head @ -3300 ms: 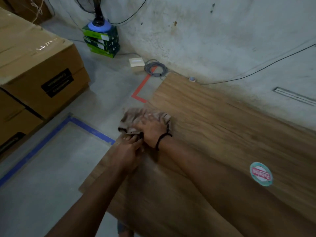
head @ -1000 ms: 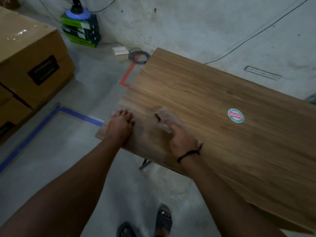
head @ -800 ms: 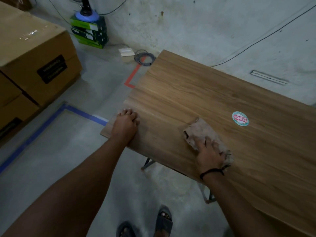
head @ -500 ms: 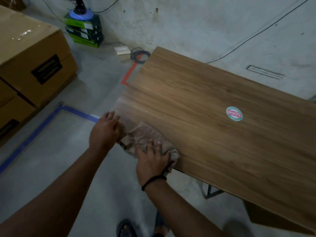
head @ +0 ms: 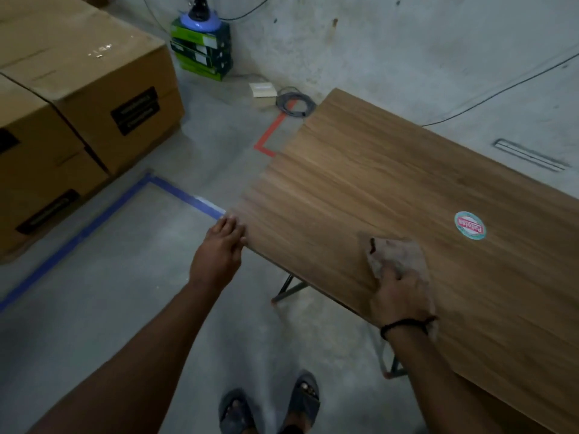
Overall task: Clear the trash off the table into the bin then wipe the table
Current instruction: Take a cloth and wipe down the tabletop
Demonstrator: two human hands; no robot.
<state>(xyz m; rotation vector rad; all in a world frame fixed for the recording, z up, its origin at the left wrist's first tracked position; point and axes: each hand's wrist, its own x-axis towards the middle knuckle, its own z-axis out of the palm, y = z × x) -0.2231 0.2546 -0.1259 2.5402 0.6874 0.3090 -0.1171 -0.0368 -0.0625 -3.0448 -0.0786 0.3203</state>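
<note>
Head: right grip (head: 399, 297) flat atop cloth (head: 398, 249) on table (head: 360, 170); left grip (head: 217, 252) relaxed at corner.

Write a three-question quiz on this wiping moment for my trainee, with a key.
1. True or false: the right hand presses a cloth onto the table.
2. Where is the left hand? A: on the cloth. B: at the table's near corner. C: flat on the middle of the table.
3. Fill the gap: from the person's side, the round sticker lies to the ____ of the cloth.

Key: 1 true; 2 B; 3 right.
</note>
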